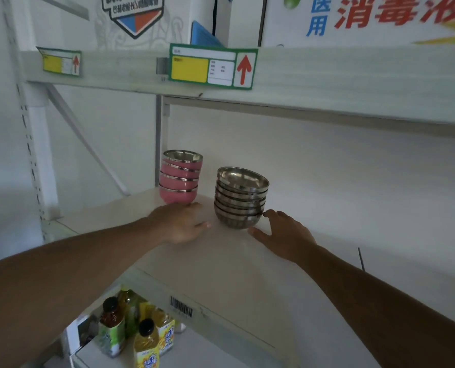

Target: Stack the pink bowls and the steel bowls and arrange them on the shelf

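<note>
A stack of several pink bowls (180,179) with steel rims stands upright on the pale shelf board (221,266), toward its back left. To its right stands a stack of several steel bowls (241,199). My left hand (179,223) lies just in front of the pink stack, fingers spread, fingertips near its base and holding nothing. My right hand (282,235) is open beside the steel stack's lower right, its fingertips close to or touching the bottom bowl.
The shelf above (300,75) carries green and yellow labels with red arrows and white cartons on top. Below, several drink bottles (144,341) stand on the lower shelf. A slotted upright post (32,155) rises at the left. A barcode sticker (181,307) marks the board's front edge.
</note>
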Tool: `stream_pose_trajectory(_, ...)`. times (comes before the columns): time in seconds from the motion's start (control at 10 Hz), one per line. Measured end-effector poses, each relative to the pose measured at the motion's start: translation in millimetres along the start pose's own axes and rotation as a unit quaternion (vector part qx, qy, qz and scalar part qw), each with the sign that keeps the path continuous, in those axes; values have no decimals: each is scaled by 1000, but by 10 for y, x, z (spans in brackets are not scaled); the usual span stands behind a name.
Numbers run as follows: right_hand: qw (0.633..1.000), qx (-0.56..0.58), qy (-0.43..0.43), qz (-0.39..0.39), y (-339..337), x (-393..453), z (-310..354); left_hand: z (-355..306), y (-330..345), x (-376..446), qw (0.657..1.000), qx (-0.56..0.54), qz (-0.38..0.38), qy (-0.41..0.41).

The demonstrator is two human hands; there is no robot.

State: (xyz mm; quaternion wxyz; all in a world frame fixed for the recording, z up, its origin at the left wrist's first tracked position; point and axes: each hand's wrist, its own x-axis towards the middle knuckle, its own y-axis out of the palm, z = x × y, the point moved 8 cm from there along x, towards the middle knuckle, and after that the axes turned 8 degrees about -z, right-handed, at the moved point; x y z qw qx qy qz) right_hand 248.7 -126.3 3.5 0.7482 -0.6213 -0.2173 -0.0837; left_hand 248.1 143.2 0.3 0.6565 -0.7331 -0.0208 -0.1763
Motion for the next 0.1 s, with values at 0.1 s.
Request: stream_pose_trajectory(0.1, 999, -7, -14, 45, -126, -108, 101, 90, -263, -248, 999, 49, -9, 10)
